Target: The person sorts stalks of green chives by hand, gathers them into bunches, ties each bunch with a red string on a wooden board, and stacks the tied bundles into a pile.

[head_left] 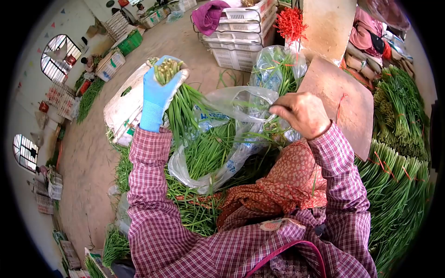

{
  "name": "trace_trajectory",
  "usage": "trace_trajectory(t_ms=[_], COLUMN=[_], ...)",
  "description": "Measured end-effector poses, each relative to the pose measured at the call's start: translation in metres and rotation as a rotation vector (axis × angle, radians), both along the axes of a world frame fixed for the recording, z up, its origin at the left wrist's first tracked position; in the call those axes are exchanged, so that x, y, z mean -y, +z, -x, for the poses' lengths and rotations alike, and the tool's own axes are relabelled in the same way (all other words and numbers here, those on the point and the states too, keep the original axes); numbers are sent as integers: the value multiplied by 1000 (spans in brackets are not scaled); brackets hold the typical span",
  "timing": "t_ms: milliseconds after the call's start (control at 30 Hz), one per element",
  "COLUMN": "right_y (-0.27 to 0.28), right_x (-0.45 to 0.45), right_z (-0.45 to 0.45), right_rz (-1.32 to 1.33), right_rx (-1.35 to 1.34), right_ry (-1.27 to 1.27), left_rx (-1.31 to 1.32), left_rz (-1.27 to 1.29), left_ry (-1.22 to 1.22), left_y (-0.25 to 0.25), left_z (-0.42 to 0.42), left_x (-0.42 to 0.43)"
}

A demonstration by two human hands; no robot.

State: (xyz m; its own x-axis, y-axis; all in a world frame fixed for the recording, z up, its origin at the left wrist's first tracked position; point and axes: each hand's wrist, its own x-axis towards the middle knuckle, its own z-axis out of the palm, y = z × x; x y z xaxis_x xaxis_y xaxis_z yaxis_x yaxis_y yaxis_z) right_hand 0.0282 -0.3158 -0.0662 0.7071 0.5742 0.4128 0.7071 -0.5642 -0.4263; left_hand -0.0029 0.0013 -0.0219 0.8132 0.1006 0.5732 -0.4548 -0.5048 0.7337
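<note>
The bundle of green stalks was up in the left hand, near the far left edge of the clear plastic bag, whose mouth stood open around more greens. The gloved fingers were wrapped about the stalks close to their pale ends; the bare right hand had its thumb and fingers pinched on the bag's rim. The bundle looked likely to be fairly light, firm at the pale end and limp along the leaves, which might bruise under a hard squeeze or slide if damp. The pale end seemed the best place to hold it; the thin, slick film suited a pinch at the rim. The bundle's long axis slanted, pale ends up and away from the person, leaves trailing down toward the bag, their tips hard to make out
</note>
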Motion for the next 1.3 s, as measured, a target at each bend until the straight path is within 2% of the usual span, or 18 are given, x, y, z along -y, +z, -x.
trace_trajectory(t_ms=[33,67,167,233,367,400,500,600,733,833,867,900,933,1033,1100,1167,1233,1300], right_y=[-3,-12,-15,10,31,37,48,39,-64,-129,-155,-138,-124,-85,-62,-71,-75,-120], right_x=[2,-1,-26,-48,-34,-15,37,70,111,98,97,88,84,78,62,28,-27,-81], right_z=[-1,-3,-10,-6,2,12,51,98,139,179,184,183,178,143,106,72,39,3], right_rz=[208,213,-188,-380,-479,-413,-144,190,333,508,434,545,596,661,741,370,308,256], right_rx=[-103,-106,302,399,513,486,425,222,-46,-411,-219,-463,-440,-433,-473,-346,-300,-280], right_ry=[-10,-11,101,180,112,68,-104,-174,-59,32,91,97,146,356,448,446,445,466], left_rx=[13,113,73,419,527,509,93,-289,-620,-821,-723,-707,-617,-608,-626,-591,-559,-548], left_rz=[18,15,62,144,497,800,1261,1559,1764,1632,1545,1446,1044,1175,900,874,651,583], left_ry=[18,16,92,-121,-578,-503,-816,-887,-926,-791,-823,-730,-540,-174,129,318,407,411], left_y=[3,5,31,22,24,16,-6,-62,-176,-251,-250,-244,-256,-262,-279,-302,-335,-369], left_z=[3,2,17,0,7,10,28,61,112,152,159,164,168,166,158,152,150,139], left_x=[4,12,62,88,150,172,201,232,240,206,187,164,137,70,29,-1,-25,-40])
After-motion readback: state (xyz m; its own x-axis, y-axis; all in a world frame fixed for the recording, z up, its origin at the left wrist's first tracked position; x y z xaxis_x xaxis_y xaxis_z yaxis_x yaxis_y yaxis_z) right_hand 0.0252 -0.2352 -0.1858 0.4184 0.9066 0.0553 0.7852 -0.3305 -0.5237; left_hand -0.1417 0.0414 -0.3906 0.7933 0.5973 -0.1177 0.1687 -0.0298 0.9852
